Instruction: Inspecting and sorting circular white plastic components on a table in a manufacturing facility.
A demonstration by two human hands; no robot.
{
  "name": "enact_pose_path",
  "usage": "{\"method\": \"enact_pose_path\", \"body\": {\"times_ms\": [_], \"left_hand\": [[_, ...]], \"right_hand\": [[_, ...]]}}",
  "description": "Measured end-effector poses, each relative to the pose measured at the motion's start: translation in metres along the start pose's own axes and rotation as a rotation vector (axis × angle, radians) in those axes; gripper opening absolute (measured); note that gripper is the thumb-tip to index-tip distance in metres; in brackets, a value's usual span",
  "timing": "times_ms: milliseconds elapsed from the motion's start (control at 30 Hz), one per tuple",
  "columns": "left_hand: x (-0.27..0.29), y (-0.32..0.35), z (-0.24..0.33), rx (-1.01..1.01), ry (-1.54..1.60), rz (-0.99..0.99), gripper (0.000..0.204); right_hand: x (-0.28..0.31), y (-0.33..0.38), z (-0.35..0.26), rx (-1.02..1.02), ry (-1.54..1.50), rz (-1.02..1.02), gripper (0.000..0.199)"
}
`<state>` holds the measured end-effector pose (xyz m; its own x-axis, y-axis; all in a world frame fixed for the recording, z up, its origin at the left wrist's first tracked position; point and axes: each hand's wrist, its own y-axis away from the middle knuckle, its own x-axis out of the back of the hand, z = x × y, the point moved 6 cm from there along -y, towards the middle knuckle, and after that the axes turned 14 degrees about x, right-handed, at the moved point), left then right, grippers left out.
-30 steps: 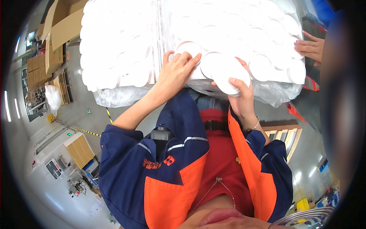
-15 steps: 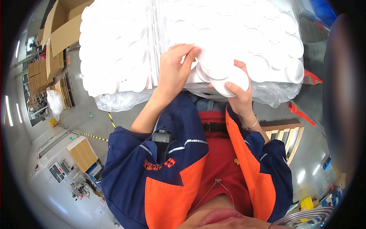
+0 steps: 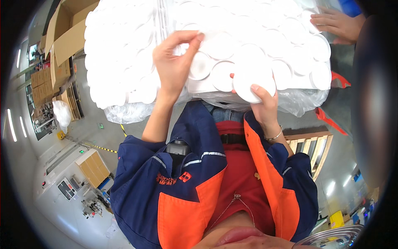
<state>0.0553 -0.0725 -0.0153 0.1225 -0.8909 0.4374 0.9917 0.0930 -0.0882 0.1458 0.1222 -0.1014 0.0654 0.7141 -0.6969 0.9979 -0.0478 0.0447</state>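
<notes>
Disc (image 3: 258, 74), white and round, sits in your right hand (image 3: 264, 101), clamped between thumb and fingers above the near rows of white discs (image 3: 200, 66). Your left hand (image 3: 173, 58) has just shifted up and leftward, leaving your right to support it alone. Left thumb and forefinger look together; whether they pinch anything cannot be told. Rightward, a co-worker's hand (image 3: 336, 24) has reappeared beside the discs.

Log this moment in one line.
left hand: pinched, contents unclear | right hand: gripping white disc | co-worker's hand: near other discs
</notes>
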Motion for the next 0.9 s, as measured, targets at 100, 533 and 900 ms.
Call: {"method": "enact_pose_path", "body": {"times_ms": [100,533,900], "left_hand": [[-0.018,0.003,0.003,-0.357,-0.453,-0.180,0.013],[-0.061,0.031,-0.011,-0.504,-1.034,-0.501,0.050],[-0.060,0.026,0.008,0.214,-0.200,-0.720,0.018]], "right_hand": [[0.006,0.007,-0.006,-0.008,0.004,0.102,0.064],[0.000,0.010,-0.008,-0.035,-0.050,0.095,0.054],[-0.003,0.011,-0.007,-0.042,0.004,-0.011,0.053]]}}
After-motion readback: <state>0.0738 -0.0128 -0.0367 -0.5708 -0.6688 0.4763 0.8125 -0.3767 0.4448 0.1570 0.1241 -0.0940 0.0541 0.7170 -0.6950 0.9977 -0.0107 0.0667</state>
